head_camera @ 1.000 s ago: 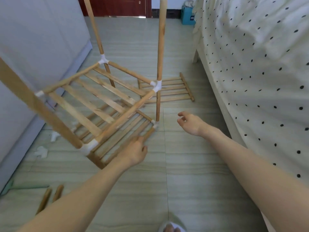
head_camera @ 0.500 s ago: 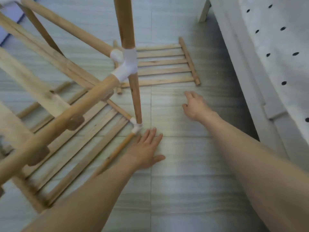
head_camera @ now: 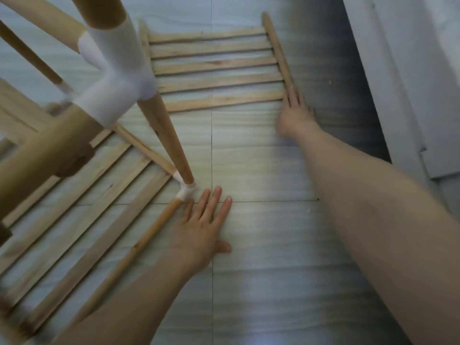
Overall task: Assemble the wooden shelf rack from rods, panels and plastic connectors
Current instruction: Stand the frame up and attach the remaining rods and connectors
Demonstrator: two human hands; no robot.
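From the head camera, looking down at the tiled floor (head_camera: 261,170): my left hand (head_camera: 199,230) lies flat and spread on the tiles, fingers released, its fingertips just beside the small white plastic connector (head_camera: 187,191) at the near corner of the partly built shelf rack (head_camera: 74,185). An upright rod (head_camera: 166,138) rises from that connector to a larger white connector (head_camera: 117,78) close to the camera, blurred. The rack's lower slatted panel (head_camera: 82,195) sits at the left side of the floor. My right hand (head_camera: 295,113) reaches to the loose slatted panel (head_camera: 216,68) lying flat farther away, fingers laid along its right end rail; I cannot tell whether they grip it. A pale bed frame (head_camera: 398,78) runs along the floor's right edge. No writing or labels are readable.
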